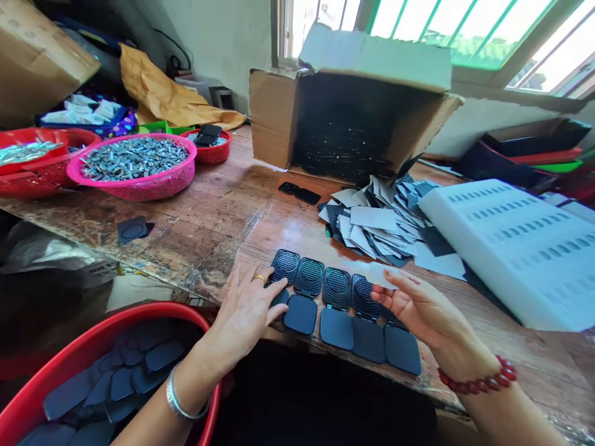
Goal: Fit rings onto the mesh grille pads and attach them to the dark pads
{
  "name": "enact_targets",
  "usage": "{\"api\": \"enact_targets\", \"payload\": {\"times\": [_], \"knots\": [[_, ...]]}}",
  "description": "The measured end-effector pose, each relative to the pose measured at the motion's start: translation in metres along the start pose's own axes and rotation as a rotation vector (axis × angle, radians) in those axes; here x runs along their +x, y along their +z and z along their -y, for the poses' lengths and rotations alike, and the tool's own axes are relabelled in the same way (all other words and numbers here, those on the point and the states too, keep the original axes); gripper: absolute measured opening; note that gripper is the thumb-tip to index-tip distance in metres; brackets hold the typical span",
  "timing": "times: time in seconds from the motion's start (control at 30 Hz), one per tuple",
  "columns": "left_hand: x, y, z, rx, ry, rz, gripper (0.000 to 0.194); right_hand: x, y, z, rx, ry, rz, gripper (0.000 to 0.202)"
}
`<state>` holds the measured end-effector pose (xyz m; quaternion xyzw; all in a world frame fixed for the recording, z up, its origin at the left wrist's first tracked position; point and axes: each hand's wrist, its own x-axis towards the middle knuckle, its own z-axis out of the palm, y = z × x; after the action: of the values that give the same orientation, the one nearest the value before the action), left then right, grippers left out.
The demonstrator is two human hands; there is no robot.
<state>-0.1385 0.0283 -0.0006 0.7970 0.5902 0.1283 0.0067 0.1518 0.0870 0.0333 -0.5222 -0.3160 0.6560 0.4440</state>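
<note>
Several black hinged compact-like cases lie opened flat in a row near the table's front edge. Their far halves have a ribbed circular pattern (337, 287); their near halves are smooth, rounded black squares (337, 329). My left hand (248, 303), wearing a ring and a bangle, rests over the leftmost case with its fingers spread, partly covering it. Over the right end of the row, my right hand (418, 306) has curled fingers, its thumb close to them. A pale, blurred patch shows by those fingertips; what they hold is unclear. This hand hides part of the rightmost ribbed half.
Beyond the row lies a heap of grey and white cards (372, 217), beside a white slotted foam block (515, 241). A cardboard box (274, 118) stands behind. Left are a pink basket (139, 189) of small metal parts and a red tub (195, 316) of black squares.
</note>
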Motion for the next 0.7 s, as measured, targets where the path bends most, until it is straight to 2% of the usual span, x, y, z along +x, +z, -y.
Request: {"api": "enact_targets", "payload": {"times": [0.17, 0.27, 0.4, 0.53, 0.6, 0.7], "knots": [[0.001, 0.004, 0.002, 0.058, 0.022, -0.02, 0.036, -0.03, -0.05, 0.002, 0.112, 0.006, -0.098, 0.031], [0.004, 0.009, 0.009, 0.062, 0.039, -0.021, 0.034, -0.042, -0.083, 0.001, 0.082, -0.076, -0.15, 0.041], [0.007, 0.016, 0.023, 0.061, 0.071, -0.024, 0.034, -0.048, -0.134, -0.004, -0.095, -0.281, -0.344, 0.047], [0.01, 0.016, 0.031, 0.02, 0.119, -0.099, 0.051, -0.052, -0.187, -0.01, -0.342, -0.473, -0.592, 0.048], [0.011, 0.013, 0.028, -0.021, 0.146, -0.134, 0.058, -0.056, -0.208, -0.012, -0.423, -0.523, -0.701, 0.05], [0.013, 0.008, 0.014, -0.063, 0.168, -0.153, 0.055, -0.06, -0.23, -0.012, -0.497, -0.503, -0.816, 0.051]]}}
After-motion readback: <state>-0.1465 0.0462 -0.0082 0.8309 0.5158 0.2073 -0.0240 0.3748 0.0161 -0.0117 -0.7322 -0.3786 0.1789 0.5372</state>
